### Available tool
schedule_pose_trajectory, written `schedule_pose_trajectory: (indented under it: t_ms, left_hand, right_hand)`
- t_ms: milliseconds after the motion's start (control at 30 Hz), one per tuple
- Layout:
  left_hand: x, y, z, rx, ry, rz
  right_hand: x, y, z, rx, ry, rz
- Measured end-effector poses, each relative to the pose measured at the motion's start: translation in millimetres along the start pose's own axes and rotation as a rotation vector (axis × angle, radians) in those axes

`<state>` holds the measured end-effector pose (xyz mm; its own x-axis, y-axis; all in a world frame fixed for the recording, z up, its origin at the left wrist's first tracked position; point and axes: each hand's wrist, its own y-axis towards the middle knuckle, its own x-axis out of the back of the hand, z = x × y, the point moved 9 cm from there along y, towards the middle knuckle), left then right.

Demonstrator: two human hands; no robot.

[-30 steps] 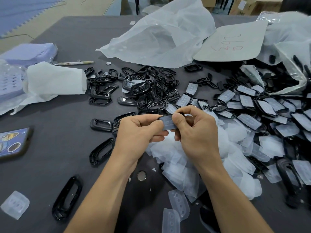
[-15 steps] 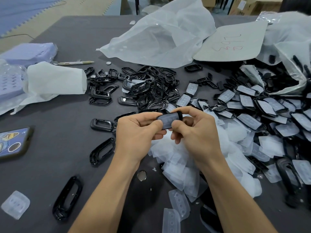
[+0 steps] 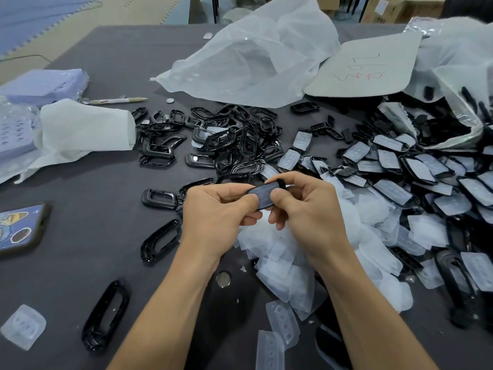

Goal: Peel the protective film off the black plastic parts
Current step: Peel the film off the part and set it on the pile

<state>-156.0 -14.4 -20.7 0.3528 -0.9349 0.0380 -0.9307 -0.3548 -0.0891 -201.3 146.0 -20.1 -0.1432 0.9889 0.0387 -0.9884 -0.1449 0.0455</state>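
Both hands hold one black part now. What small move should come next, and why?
Probably the right hand should lift a corner of the film and start peeling, while the left hand holds the black part steady. The greyish film seems to cover its face fully, and both hands pinch it.

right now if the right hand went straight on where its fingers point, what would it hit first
The left hand. The right hand points leftward across the black part that both pinch, so the left hand's thumb looks nearest, though depth is unclear.
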Motion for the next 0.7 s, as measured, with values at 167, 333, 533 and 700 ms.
schedule_pose_trajectory:
  t_ms: [167, 333, 533, 700]
  left_hand:
    - [-1.3, -0.2, -0.6, -0.008, 0.001, -0.022]
    - [-1.0, -0.7, -1.4, -0.016, -0.007, -0.010]
    - [-1.8, -1.0, -0.5, -0.017, -0.012, -0.016]
    - [-5.4, -0.2, 1.4, -0.028, 0.025, 0.015]
  right_hand:
    - [2.2, 0.0, -1.0, -0.021, 0.016, 0.009]
    - [-1.2, -2.2, 5.7, 0.035, -0.109, 0.003]
    - [1.9, -1.5, 2.2, 0.007, -0.020, -0.033]
    - [2.0, -0.9, 2.5, 0.010, -0.019, -0.038]
